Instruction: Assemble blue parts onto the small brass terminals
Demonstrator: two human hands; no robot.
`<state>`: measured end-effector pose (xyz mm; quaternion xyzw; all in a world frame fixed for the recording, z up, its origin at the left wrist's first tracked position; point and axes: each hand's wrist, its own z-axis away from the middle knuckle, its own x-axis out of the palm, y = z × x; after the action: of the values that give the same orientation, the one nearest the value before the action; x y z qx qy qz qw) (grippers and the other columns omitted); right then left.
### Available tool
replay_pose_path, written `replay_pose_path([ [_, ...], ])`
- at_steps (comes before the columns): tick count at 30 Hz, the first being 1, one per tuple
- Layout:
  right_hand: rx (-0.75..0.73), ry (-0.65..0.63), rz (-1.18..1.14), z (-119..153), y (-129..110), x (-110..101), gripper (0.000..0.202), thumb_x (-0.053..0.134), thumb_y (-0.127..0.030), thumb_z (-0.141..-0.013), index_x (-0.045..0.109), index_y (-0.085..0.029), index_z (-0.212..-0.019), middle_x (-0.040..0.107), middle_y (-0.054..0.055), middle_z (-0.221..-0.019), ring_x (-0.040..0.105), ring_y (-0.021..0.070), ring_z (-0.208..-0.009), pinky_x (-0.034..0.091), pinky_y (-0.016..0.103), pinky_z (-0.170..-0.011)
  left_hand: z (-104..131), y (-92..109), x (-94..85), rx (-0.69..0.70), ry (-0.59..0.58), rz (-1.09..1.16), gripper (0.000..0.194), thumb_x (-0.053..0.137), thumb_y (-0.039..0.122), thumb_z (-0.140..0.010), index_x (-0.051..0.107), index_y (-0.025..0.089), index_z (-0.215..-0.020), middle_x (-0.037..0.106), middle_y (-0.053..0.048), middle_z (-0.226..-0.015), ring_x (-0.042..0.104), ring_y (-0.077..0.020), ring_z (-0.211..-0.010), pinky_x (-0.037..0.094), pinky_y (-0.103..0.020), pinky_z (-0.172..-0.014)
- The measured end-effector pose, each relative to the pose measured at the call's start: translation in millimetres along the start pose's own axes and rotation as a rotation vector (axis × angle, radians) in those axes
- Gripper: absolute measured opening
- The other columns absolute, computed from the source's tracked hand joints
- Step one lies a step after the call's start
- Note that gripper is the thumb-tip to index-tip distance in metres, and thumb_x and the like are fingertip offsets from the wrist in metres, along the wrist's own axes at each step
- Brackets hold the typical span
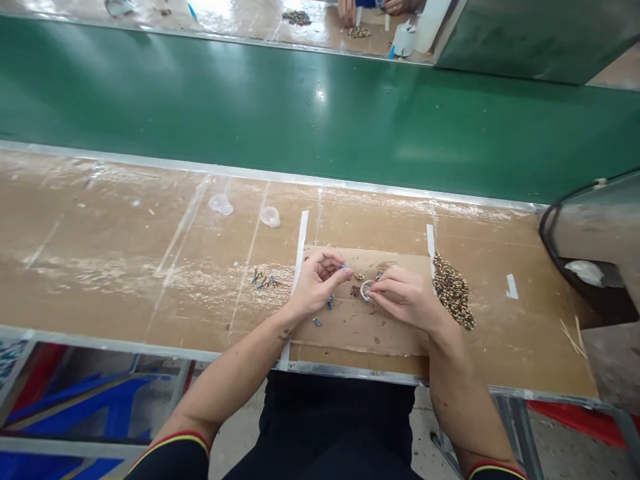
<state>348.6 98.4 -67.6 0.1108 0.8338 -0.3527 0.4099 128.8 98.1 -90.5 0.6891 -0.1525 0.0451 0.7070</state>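
Note:
My left hand (320,280) pinches a small blue-tipped piece (345,267) between thumb and fingers, above a brown cardboard sheet (345,340). Close by on the right, the fingertips of my right hand (406,297) are closed at the rim of a small round white cup (367,298). Its contents are too small to make out. Small brass and blue pieces (331,303) lie on the cardboard under my left hand, along with a reddish-brown bit (355,291) beside the cup. Another blue piece (317,322) rests nearer the front edge.
A heap of brass-coloured parts (453,293) lies right of the cardboard; several blue-and-brass pieces (265,280) lie left. Two clear plastic cups (270,216) sit farther left. Beyond runs a green belt (300,120), with a co-worker's hands (347,12) across it. A black cable (545,223) curves at right.

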Motion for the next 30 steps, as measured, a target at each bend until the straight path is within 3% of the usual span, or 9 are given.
replay_pose_path([
  [8,0.023,-0.004,0.051,-2,-8,-4,0.02,0.059,-0.023,-0.098,0.071,-0.021,-0.083,0.071,0.003,-0.078,0.063,0.0151,-0.07,0.052,0.028,-0.064,2,4,0.3,0.037,0.116,-0.112,0.021,0.083,0.034,-0.077,0.078,0.02,-0.092,0.073,-0.003,-0.082,0.066,-0.0132,-0.071,0.056,-0.027,-0.066],
  [17,0.094,0.052,0.028,0,-6,-10,0.019,0.059,-0.022,-0.097,0.071,-0.02,-0.083,0.072,0.004,-0.078,0.067,0.0156,-0.074,0.055,0.029,-0.064,2,6,-1.4,0.065,0.1,-0.096,0.018,0.076,0.027,-0.079,0.067,0.021,-0.094,0.065,0.001,-0.077,0.06,-0.0109,-0.067,0.053,-0.025,-0.064],
  [23,0.171,0.258,-0.107,-2,-11,-18,0.014,0.063,-0.019,-0.092,0.069,-0.021,-0.08,0.072,0.001,-0.075,0.066,0.0135,-0.067,0.052,0.027,-0.059,5,3,-4.5,0.032,0.062,-0.07,0.014,0.073,0.026,-0.079,0.061,0.02,-0.078,0.062,0.0,-0.077,0.058,-0.0105,-0.065,0.052,-0.026,-0.064],
  [27,0.238,0.437,-0.182,-2,-14,-20,0.015,0.065,-0.018,-0.09,0.068,-0.022,-0.076,0.068,-0.002,-0.069,0.057,0.0109,-0.058,0.043,0.026,-0.052,8,4,-3.5,0.061,0.071,-0.098,0.023,0.082,0.03,-0.074,0.062,0.019,-0.077,0.063,0.0,-0.076,0.057,-0.0094,-0.063,0.047,-0.022,-0.055],
  [30,0.29,0.551,-0.217,-1,-14,-20,0.018,0.066,-0.025,-0.09,0.066,-0.022,-0.073,0.064,-0.002,-0.064,0.053,0.0121,-0.056,0.042,0.028,-0.052,9,8,1.8,0.059,0.047,-0.116,0.03,0.087,0.035,-0.071,0.063,0.018,-0.074,0.067,-0.002,-0.074,0.062,-0.0106,-0.062,0.05,-0.021,-0.052],
])
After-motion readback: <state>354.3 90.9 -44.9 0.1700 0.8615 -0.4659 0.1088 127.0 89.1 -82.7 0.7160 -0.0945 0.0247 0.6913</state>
